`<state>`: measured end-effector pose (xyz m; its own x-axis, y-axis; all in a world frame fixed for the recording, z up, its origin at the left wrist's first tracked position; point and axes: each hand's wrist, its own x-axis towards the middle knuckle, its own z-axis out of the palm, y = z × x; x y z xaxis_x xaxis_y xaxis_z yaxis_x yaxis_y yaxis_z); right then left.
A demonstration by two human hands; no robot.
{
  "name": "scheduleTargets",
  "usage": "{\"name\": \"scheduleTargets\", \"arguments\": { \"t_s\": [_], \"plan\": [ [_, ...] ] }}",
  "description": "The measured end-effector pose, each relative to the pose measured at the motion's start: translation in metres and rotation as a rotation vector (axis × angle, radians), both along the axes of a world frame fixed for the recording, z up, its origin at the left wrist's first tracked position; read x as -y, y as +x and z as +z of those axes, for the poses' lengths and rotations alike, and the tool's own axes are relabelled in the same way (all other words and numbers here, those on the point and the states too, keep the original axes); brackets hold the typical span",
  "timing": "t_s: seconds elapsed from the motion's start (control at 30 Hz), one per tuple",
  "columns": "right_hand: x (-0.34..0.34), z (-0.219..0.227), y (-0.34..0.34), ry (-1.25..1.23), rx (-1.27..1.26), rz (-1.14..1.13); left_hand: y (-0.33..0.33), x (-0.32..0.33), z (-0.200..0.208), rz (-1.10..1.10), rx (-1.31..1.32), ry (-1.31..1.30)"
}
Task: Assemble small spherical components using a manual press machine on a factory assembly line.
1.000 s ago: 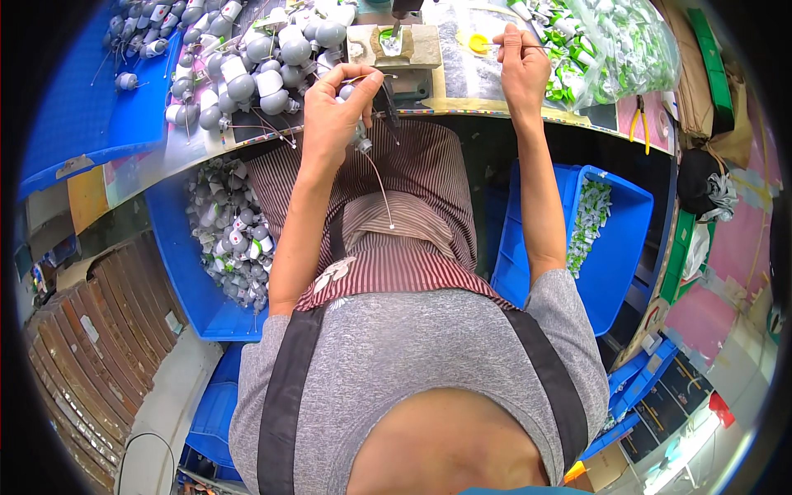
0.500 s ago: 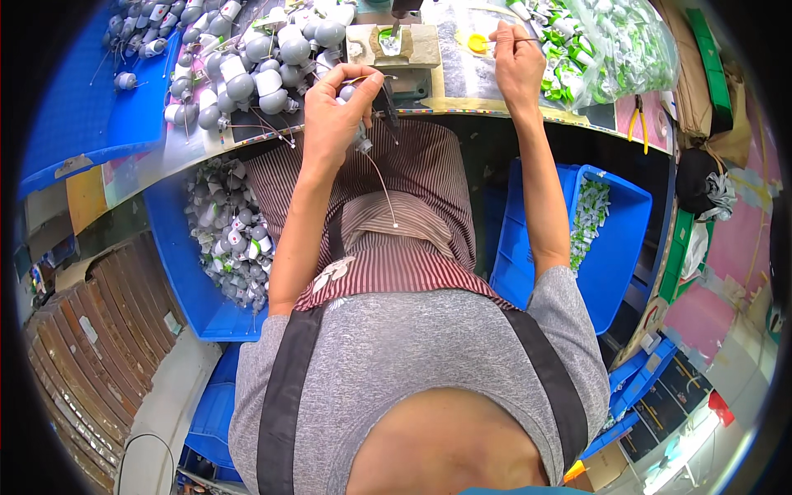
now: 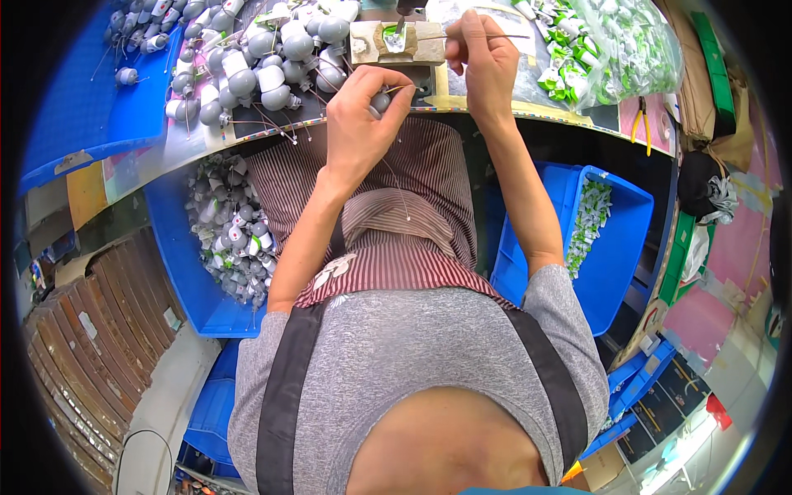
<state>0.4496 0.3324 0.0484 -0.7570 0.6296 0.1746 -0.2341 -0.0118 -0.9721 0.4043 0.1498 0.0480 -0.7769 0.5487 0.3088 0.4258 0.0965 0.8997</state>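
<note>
My left hand [image 3: 363, 124] is closed around a small grey bulb [image 3: 380, 102] at the table's front edge. A thin wire [image 3: 396, 177] trails from the bulb down over my apron, and another short wire end pokes up by my fingertips. Just right of a pale clamp block [image 3: 425, 49], my right hand [image 3: 488, 74] pinches a thin dark rod [image 3: 511, 36]; its left end points at the block. A green and white piece [image 3: 394, 38] sits in the block's notch, under a dark metal tip [image 3: 406, 7].
Grey and white bulbs with wires [image 3: 276, 82] heap at the left; a blue tray [image 3: 91, 124] lies beyond. Green and white pieces [image 3: 569, 49] and a clear bag [image 3: 631, 58] lie right, near yellow pliers [image 3: 642, 128]. Blue bins [image 3: 169, 264] [image 3: 623, 256] flank my lap.
My left hand has shifted right and slightly down with the bulb. The right hand has moved left with the rod, close beside the block.
</note>
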Motion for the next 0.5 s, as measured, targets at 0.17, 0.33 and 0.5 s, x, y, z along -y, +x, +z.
{"name": "scheduleTargets", "arguments": {
  "t_s": [0.17, 0.33, 0.5],
  "plan": [
    [0.015, 0.007, -0.009, -0.003, 0.055, -0.009, -0.001, -0.003, -0.006, 0.027, -0.255, 0.048],
    [0.019, 0.002, -0.015, 0.052, 0.082, 0.005, 0.003, -0.003, -0.005, 0.035, -0.301, -0.056],
    [0.019, 0.004, -0.017, 0.108, 0.072, 0.019, 0.002, -0.007, -0.010, 0.031, -0.378, -0.120]
  ]
}}
